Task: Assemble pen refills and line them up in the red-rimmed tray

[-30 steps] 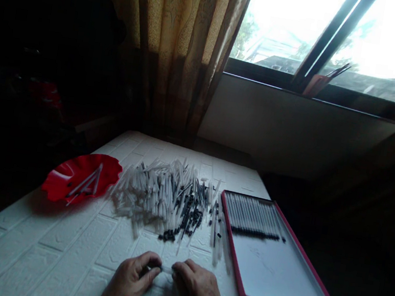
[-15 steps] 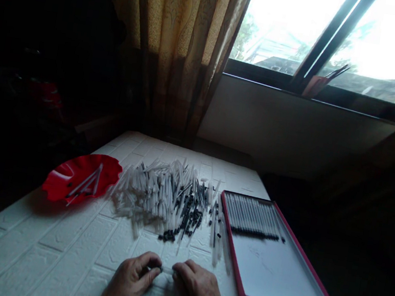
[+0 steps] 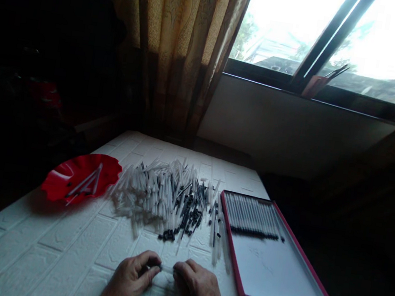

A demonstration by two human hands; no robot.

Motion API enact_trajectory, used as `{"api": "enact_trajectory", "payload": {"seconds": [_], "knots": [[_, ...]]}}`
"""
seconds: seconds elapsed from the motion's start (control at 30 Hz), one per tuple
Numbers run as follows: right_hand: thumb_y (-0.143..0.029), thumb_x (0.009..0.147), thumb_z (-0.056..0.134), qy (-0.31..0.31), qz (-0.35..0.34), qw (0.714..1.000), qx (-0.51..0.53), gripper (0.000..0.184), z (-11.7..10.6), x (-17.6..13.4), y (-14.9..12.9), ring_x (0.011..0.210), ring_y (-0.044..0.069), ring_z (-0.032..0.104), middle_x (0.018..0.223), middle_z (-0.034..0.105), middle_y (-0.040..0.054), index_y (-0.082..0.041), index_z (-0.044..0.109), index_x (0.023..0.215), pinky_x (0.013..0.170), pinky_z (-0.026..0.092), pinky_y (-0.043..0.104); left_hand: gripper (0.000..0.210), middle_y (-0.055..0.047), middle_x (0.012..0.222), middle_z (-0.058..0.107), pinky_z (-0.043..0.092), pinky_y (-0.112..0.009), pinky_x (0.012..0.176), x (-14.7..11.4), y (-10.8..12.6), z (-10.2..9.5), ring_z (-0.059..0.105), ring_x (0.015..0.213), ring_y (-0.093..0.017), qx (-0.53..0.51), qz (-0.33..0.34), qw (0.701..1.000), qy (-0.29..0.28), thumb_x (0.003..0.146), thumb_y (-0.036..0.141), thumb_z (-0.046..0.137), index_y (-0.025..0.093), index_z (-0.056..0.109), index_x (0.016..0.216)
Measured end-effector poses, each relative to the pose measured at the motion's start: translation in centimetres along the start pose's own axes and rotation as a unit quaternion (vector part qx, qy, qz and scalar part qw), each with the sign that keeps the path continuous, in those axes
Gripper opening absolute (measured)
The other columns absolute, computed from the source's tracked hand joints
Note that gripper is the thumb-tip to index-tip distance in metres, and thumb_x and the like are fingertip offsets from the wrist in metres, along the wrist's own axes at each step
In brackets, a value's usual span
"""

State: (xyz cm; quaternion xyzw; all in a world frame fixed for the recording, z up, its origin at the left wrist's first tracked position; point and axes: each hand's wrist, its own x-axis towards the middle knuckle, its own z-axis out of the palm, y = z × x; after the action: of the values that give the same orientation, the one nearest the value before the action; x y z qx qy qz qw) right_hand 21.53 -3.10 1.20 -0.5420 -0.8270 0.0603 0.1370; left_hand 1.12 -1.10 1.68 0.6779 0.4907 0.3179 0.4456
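Close to the near side of the table, a clear pen barrel [image 3: 167, 269] lies level between my two hands. My left hand [image 3: 136, 275] pinches its left end between thumb and forefinger, where a small dark bit shows. The right end is closed in the fingers of my right hand [image 3: 197, 286], which hide that part. Just beyond my hands spreads a heap of clear pen barrels [image 3: 161, 189]. Small black caps [image 3: 168, 235] and dark thin refills [image 3: 186, 205] lie along the heap's right and near side.
At the right stands a shallow red-edged box [image 3: 275, 273] holding a row of pens [image 3: 254, 216] with black ends. A red wavy-rimmed dish [image 3: 60, 182] with a few pen pieces is at the left. Several loose barrels [image 3: 217, 250] lie beside the box. Curtain and window are behind.
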Motion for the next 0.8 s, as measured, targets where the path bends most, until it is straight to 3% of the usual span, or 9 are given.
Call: {"api": "enact_trajectory", "payload": {"seconds": [0.17, 0.33, 0.53, 0.67, 0.8], "knots": [[-0.016, 0.079, 0.064, 0.025, -0.004, 0.998, 0.054, 0.031, 0.6, -0.3, 0.5, 0.07, 0.017, 0.071, 0.085, 0.073, 0.0005, -0.023, 0.057, 0.109, 0.057, 0.042, 0.02, 0.015, -0.001, 0.074, 0.071, 0.048, -0.021, 0.065, 0.0, -0.2, 0.1, 0.066, 0.07, -0.016, 0.001, -0.002, 1.0, 0.0, 0.082, 0.03, 0.054, 0.02, 0.066, 0.083], [-0.012, 0.081, 0.058, 0.017, -0.002, 0.998, 0.056, 0.012, 0.4, -0.3, 0.5, 0.062, 0.014, 0.067, 0.074, 0.07, -0.0014, -0.021, 0.057, 0.087, 0.054, 0.04, 0.02, 0.015, -0.001, 0.073, 0.071, 0.048, -0.02, 0.065, 0.0, -0.2, 0.1, 0.066, 0.069, -0.016, 0.006, -0.004, 1.0, 0.009, 0.081, 0.03, 0.055, 0.02, 0.066, 0.081], [-0.017, 0.084, 0.061, -0.009, 0.002, 1.0, 0.019, 0.012, -0.4, 0.0, 0.2, 0.065, 0.017, 0.069, 0.078, 0.071, -0.001, -0.025, 0.064, 0.092, 0.054, 0.04, 0.021, 0.014, 0.0, 0.072, 0.071, 0.048, -0.02, 0.064, 0.0, -0.2, 0.0, 0.065, 0.068, -0.016, 0.006, 0.004, 1.0, 0.006, 0.082, 0.029, 0.055, 0.02, 0.066, 0.081], [-0.016, 0.079, 0.066, 0.007, 0.004, 0.999, 0.054, 0.028, 0.2, -0.2, 0.5, 0.072, 0.019, 0.071, 0.087, 0.073, 0.0019, -0.021, 0.06, 0.106, 0.06, 0.045, 0.022, 0.014, 0.0, 0.073, 0.071, 0.048, -0.02, 0.065, 0.0, -0.3, 0.0, 0.065, 0.069, -0.016, 0.006, 0.006, 1.0, 0.003, 0.082, 0.028, 0.055, 0.02, 0.066, 0.082], [-0.012, 0.08, 0.062, 0.003, 0.012, 0.998, 0.061, 0.013, 0.4, -0.4, 0.7, 0.066, 0.017, 0.069, 0.077, 0.071, 0.0013, -0.018, 0.06, 0.09, 0.057, 0.043, 0.022, 0.014, 0.0, 0.071, 0.069, 0.047, -0.019, 0.061, 0.0, -0.3, 0.0, 0.062, 0.065, -0.015, 0.001, -0.003, 1.0, 0.004, 0.082, 0.028, 0.055, 0.02, 0.066, 0.083]]}}
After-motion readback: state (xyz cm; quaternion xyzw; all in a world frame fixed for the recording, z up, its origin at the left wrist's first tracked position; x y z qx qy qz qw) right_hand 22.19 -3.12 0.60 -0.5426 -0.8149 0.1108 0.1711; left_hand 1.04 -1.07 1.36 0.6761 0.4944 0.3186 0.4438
